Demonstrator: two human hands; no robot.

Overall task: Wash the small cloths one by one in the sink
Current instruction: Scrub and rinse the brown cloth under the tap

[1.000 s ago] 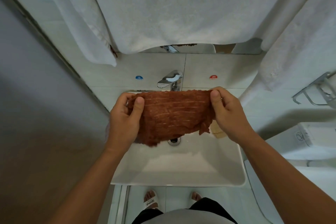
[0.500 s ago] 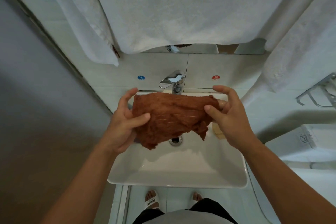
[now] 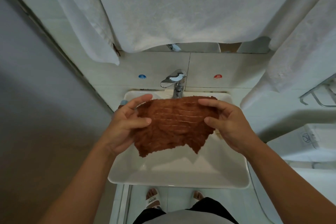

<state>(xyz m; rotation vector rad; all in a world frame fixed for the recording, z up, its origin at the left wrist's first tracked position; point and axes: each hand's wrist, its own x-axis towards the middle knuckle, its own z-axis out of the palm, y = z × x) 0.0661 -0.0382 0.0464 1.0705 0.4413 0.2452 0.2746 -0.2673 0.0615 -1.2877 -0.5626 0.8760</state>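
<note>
Below hanging white towels [image 3: 174,5], white sink [image 3: 178,174] against tiled wall [image 3: 154,67].

Faucet [image 3: 176,82] crowds sink [image 3: 179,176] (rear)

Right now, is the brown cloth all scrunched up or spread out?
Spread out. The brown cloth hangs flat over the sink, its stripes showing, left hand and right hand pinching its sides.

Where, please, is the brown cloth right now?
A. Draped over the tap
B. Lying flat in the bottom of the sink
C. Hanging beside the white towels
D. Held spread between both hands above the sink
D: the left hand and right hand each pinch a side of the brown cloth, which hangs spread above the sink.
</note>
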